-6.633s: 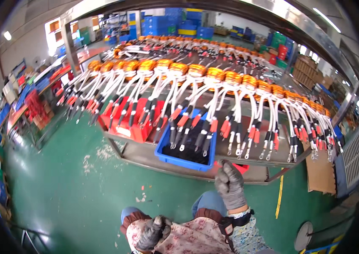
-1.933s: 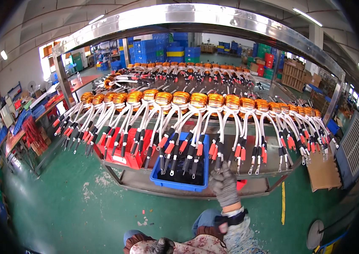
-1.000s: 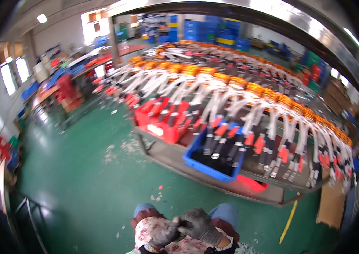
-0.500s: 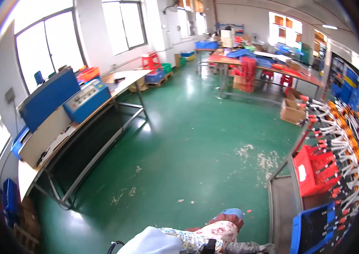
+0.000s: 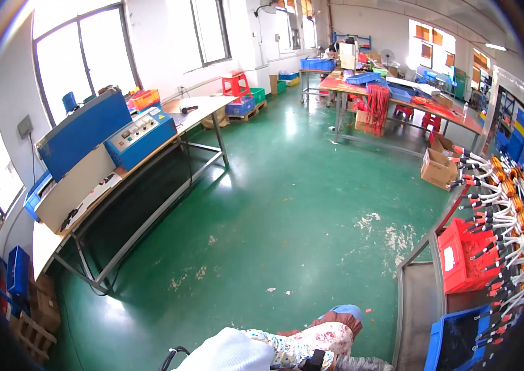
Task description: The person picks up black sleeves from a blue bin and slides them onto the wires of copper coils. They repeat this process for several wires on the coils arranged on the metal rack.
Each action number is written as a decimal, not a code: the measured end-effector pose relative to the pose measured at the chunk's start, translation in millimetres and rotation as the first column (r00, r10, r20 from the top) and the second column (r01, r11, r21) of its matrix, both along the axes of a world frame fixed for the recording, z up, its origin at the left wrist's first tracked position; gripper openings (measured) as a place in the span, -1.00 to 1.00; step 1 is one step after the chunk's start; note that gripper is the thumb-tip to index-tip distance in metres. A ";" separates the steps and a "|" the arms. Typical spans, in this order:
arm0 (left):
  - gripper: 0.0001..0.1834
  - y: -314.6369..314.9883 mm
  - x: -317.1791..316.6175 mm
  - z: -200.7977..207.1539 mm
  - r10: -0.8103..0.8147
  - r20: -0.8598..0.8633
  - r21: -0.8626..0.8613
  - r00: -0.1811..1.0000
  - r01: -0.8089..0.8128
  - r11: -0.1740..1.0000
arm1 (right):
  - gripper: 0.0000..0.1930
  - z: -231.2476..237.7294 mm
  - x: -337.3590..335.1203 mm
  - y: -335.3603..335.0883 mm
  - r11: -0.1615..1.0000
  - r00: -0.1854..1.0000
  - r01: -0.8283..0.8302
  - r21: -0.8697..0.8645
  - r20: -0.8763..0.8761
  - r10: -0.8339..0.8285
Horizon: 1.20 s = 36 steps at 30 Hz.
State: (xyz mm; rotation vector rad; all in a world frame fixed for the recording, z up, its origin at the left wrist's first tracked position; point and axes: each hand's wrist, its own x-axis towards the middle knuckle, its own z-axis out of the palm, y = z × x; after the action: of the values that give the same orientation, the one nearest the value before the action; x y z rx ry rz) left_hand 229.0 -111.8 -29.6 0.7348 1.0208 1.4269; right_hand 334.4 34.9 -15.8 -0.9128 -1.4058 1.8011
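- Coils (image 5: 523, 221) of orange wire are sitting in a row on the metal rack (image 5: 401, 309), now crowding the right rim of the view instead of stretching across its middle.
- Their white leads (image 5: 502, 207) are hanging out over the red bin (image 5: 461, 284) and the blue bin (image 5: 436, 337).
- The person is looking left, so the green floor (image 5: 262, 247) and a bench (image 5: 205, 108) bearing a blue control box (image 5: 144, 137) are filling most of the view.
- The left hand (image 5: 364, 364), gloved in grey, is showing at the lower edge, near the rack; its fingers are lying too far out of view to tell whether they are apart, together or clamped on something.
- The right hand is no longer showing, so its fingers are remaining unknown too.
- Handling of the leads is seemingly pausing: no visible hand is touching a coil.
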 end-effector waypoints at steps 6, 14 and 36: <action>-0.57 18.4 -8.8 -8.1 -0.154 0.045 -0.031 0.987 0.156 0.987 | -0.66 -7.0 91.9 50.6 0.899 0.845 0.375 -0.226 -0.316 -0.432; -0.57 57.1 -27.8 32.1 -0.382 0.190 -0.215 0.905 0.418 0.883 | -0.77 -6.4 147.7 81.6 0.862 0.594 0.478 -0.170 -0.661 -0.459; -0.62 63.8 29.7 120.4 -0.019 -0.243 -0.176 0.970 -0.025 0.984 | -0.77 3.5 129.6 85.9 0.820 0.450 0.490 -0.294 -0.721 -0.527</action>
State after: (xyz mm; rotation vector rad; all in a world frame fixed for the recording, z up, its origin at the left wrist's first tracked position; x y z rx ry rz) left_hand 258.7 -48.0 90.8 0.7900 1.3224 1.2482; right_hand 464.0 120.9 -12.3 -0.3726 -0.4317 1.4387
